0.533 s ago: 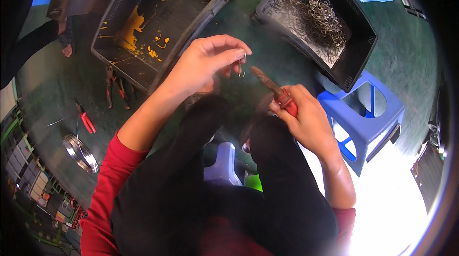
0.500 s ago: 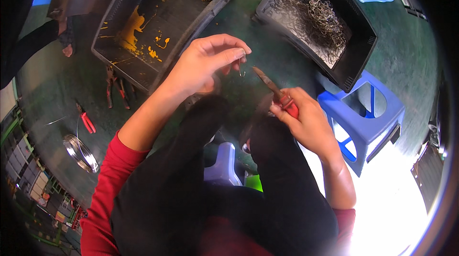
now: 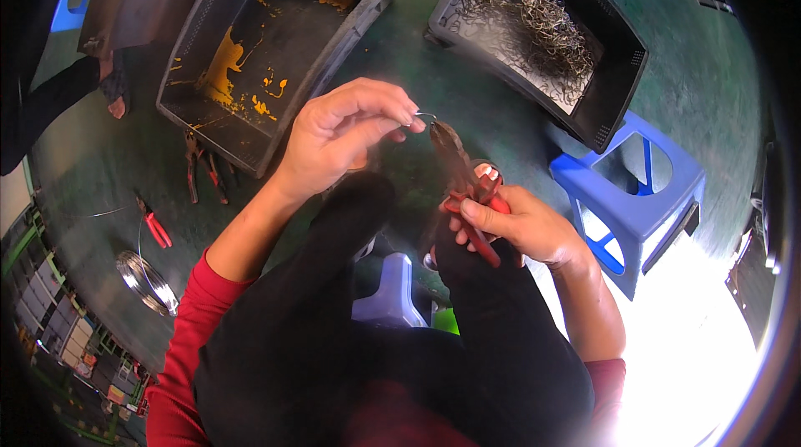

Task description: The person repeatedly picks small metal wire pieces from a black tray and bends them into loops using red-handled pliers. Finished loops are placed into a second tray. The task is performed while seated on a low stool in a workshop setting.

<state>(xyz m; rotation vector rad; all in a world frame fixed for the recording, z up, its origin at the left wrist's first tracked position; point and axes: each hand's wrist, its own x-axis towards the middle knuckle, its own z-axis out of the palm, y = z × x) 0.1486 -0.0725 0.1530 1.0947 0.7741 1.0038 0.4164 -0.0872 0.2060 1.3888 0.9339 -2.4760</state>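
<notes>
Between thumb and fingers, my left hand [image 3: 346, 134] pinches a small piece of bent wire [image 3: 427, 116], whose curved end sticks out to the right. My right hand [image 3: 521, 226] is wrapped round the red handles of a pair of pliers [image 3: 455, 155]. Their worn, brownish jaws point up and left, with the tip at the end of the wire. Whether the jaws grip the wire, I cannot tell. Both hands are above my knees.
A black crate [image 3: 334, 55] with orange stains stands ahead left. Another black crate [image 3: 617, 88] at right holds many bent wire pieces [image 3: 555, 34]. A blue stool [image 3: 642, 205] stands beside it. Pliers [image 3: 200, 168], red-handled pliers [image 3: 157, 228] and a wire coil [image 3: 146, 284] lie left.
My left hand has moved slightly left and down, turning the wire sideways. The pliers have come up to the wire's end, their handles now spread in my right hand.
</notes>
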